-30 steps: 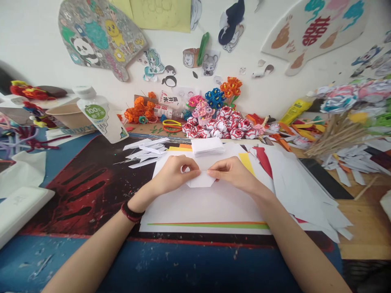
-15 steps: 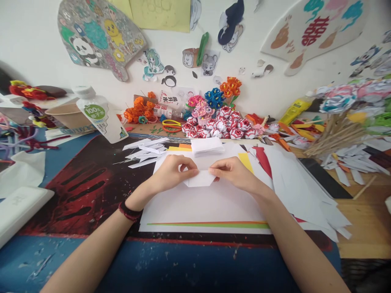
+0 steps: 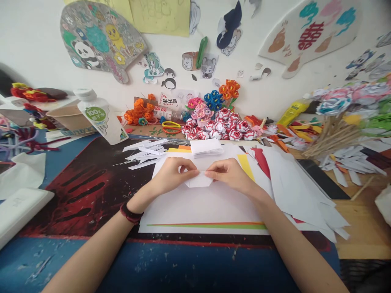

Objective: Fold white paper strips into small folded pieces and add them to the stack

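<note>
A small folded paper (image 3: 198, 183), white, is held over the middle of the white sheets (image 3: 204, 209), its near corners slanting inward. The left hand (image 3: 172, 173) has its grip pinching the paper's upper edge from the left, thumb against forefinger. The right hand (image 3: 227, 174) has its grip pinching the same edge from the right; the two thumb tips are near each other, a little apart. A dark band (image 3: 130, 213) circles the left wrist.

Just beyond the hands, a stack of white slips (image 3: 207, 147) lies on the sheets, with loose strips (image 3: 145, 154) to its left. A yellow sheet (image 3: 246, 167) shows beside the right hand. Under the sheets is a black and red mat (image 3: 73, 203). To the right, cut white papers (image 3: 302, 187) overlap toward the bare wood of the tabletop (image 3: 360, 242). Farther back, red and white flowers (image 3: 224, 125) are heaped near the wall, and a white bottle (image 3: 102, 118) leans at the left.
</note>
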### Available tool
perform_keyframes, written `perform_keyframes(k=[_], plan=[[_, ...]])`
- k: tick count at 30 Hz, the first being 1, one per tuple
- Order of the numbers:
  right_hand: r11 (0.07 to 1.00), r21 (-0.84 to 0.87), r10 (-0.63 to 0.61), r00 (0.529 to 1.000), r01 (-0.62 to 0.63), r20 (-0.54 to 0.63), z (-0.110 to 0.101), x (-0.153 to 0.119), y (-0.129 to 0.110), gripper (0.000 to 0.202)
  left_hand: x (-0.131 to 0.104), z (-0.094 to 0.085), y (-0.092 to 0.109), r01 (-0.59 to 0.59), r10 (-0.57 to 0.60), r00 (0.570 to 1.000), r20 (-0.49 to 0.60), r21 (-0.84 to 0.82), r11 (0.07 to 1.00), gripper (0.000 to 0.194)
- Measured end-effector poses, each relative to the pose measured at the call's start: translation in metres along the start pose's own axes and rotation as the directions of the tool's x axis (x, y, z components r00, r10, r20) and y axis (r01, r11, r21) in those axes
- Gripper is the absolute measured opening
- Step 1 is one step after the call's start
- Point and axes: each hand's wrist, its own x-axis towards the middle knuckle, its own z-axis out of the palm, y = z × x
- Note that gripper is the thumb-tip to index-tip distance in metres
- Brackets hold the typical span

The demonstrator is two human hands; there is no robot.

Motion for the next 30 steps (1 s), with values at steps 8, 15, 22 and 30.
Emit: perform_keyframes(k=[8, 15, 22, 30], plan=[[0.990, 0.140, 0.028, 0.983, -0.002, -0.180, -0.004, 0.003, 0.001, 0.038, 0.004, 0.000, -0.013, 0.100, -0.119, 0.981, -0.151, -0.130, 0.987, 0.046], [0.977, 0.209, 0.026, 0.965, 0.031, -0.261, 0.005, 0.004, -0.001, 0.034, 0.002, 0.019, 0.000, 0.197, -0.201, 0.980, 0.003, -0.223, 0.955, 0.041], [0.994, 0.106, 0.027, 0.999, -0.023, -0.043, 0.006, 0.006, 0.004, 0.028, 0.003, 0.017, -0.002, 0.138, -0.167, 0.971, -0.170, -0.168, 0.976, 0.025], [0.986, 0.165, 0.030, 0.995, -0.014, -0.098, -0.001, 0.004, 0.004, 0.041, -0.001, 0.011, -0.006, 0.013, 0.020, 0.991, -0.129, 0.255, 0.967, 0.017]])
